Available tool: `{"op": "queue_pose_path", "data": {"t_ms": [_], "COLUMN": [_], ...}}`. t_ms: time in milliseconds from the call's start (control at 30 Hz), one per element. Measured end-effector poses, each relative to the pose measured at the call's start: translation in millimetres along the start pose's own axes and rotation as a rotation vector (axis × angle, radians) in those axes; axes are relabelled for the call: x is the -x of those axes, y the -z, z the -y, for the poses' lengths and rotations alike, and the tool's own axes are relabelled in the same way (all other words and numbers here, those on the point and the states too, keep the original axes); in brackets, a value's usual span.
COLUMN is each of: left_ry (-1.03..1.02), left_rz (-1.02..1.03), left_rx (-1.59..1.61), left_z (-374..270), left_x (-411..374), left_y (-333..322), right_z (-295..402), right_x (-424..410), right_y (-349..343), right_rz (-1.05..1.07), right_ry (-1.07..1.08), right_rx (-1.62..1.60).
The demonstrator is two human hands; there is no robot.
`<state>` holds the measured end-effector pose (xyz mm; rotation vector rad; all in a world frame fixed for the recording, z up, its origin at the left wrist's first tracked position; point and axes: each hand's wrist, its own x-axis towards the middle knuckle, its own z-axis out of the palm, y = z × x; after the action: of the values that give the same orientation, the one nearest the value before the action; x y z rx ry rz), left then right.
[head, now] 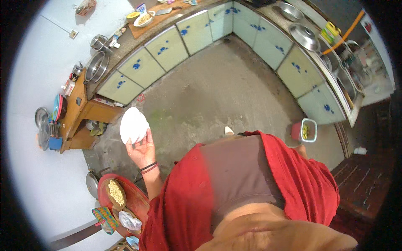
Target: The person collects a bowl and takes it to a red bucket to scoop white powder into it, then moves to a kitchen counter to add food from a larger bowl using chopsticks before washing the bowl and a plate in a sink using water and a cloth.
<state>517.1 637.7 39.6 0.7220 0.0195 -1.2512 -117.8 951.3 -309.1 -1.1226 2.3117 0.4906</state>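
Observation:
My left hand (143, 152), palm up, grips white round plates (132, 124) by their near edge. At least two of them seem to overlap, and they are held above the concrete floor. Two thin bracelets (149, 168) circle that wrist. On the other side, only a small part of my right hand (302, 151) shows past the red sleeve. Its fingers are hidden, so whether it holds anything is unclear. Closest to it stands a red bin (296, 131) with a pale rim and greenish scraps inside.
Pale green cabinets (163, 51) with blue flowers line two sides. A cleaver (165, 11) lies on a wooden board by a filled bowl (144, 19). Left stand a wooden desk (91, 111) and a red round table (105, 185) with a basket of pale pieces (116, 193).

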Motion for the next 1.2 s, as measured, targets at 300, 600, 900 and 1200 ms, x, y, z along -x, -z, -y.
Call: {"op": "queue_pose_path", "data": {"t_ms": [300, 600, 900, 1200], "left_ry": [-0.11, -0.257, -0.319, -0.382], "left_rz": [0.03, 0.005, -0.024, -0.006], "left_rx": [0.133, 0.233, 0.265, 0.19], "left_z": [-21, -40, -54, -48], "left_x": [-127, -304, -481, -591], "left_y": [-102, -158, -250, -311], "right_z": [327, 753, 946, 1113], "right_x": [-343, -323, -397, -514], "right_y": [239, 533, 681, 738], "right_rz": [-0.295, -0.458, -0.705, -0.88], "right_ry": [0.347, 0.972, 1.137, 1.444], "right_rx": [-0.142, -0.775, -0.476, -0.003]}}
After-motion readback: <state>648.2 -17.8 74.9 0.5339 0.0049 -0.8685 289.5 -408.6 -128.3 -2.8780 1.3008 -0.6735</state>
